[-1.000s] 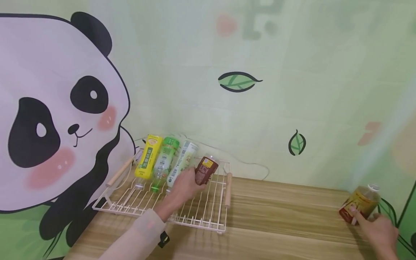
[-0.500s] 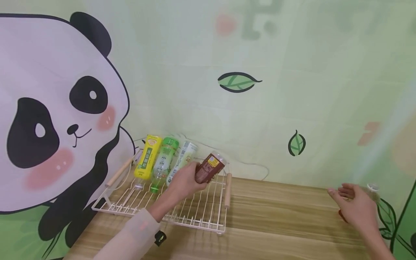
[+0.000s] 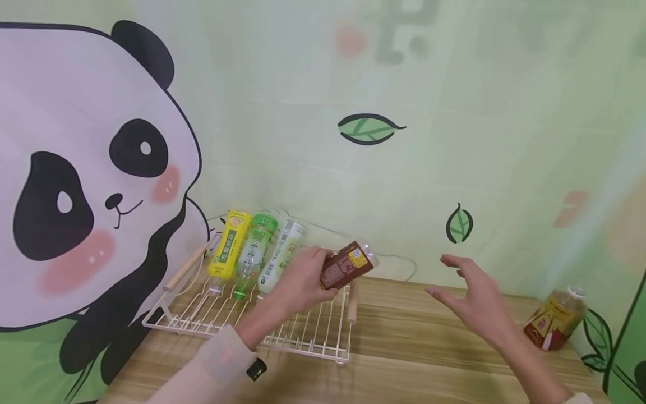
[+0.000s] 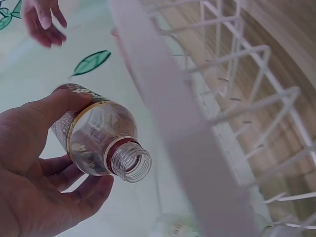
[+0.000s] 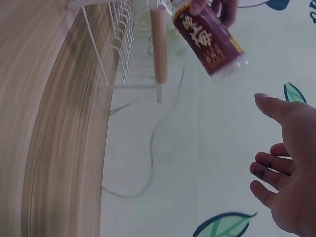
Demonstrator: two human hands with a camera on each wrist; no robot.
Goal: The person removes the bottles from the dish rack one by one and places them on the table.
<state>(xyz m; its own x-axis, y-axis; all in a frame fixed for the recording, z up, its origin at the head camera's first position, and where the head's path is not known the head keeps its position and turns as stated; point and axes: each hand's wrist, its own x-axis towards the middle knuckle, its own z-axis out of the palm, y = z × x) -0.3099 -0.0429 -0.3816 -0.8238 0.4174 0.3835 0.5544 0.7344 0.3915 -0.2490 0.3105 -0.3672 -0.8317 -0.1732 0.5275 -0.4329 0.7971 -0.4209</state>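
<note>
A clear plastic bottle with a dark brown label (image 3: 347, 266) is gripped in my left hand (image 3: 301, 280), tilted above the right side of a white wire rack (image 3: 313, 349). The left wrist view shows its uncapped threaded neck (image 4: 133, 162). My right hand (image 3: 474, 298) is in the air right of the rack, thumb and fingers spread, holding nothing. In the right wrist view the labelled bottle (image 5: 210, 42) is apart from the right hand (image 5: 291, 163). Behind the right hand, a red-and-yellow labelled bottle (image 3: 555, 318) stands tilted on the table's right end.
Lying on the rack are a yellow bottle (image 3: 230, 244), a green bottle (image 3: 256, 255) and a white-labelled bottle (image 3: 282, 255). The rack has wooden handles (image 3: 185, 269) on both sides. A wooden table (image 3: 434, 348) carries it, before a panda-printed cloth (image 3: 303, 140).
My right hand has let go of the red-and-yellow bottle and moved left. My left hand has lifted the brown-labelled bottle slightly to the right and tipped it further over.
</note>
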